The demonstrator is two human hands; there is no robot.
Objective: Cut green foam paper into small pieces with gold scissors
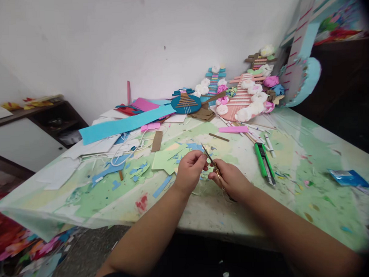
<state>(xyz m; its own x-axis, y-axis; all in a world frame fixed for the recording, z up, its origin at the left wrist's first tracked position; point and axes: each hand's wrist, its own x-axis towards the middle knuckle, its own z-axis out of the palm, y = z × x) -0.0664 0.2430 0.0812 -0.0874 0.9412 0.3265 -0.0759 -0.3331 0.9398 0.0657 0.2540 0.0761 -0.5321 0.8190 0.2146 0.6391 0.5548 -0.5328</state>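
Observation:
My right hand (232, 179) is closed round the handles of a pair of scissors (209, 157), whose blades point up and away to the left. My left hand (191, 168) is closed in a pinch just left of the blades. Whatever its fingertips hold is too small and hidden to make out. Under and behind the hands lie a light green paper sheet (164, 160) and blue paper scraps (162, 186). A thin brown strip (219, 137) lies beyond the scissors, and a pink paper strip (233, 129) is behind it.
A green box cutter (264, 164) and several markers (269, 145) lie to the right, with a blue packet (349, 177) farther right. Paper instrument models, a dark blue one (186, 103) and a pink one (236, 106), stand by the wall. White paper (91, 148) and a cord are piled left.

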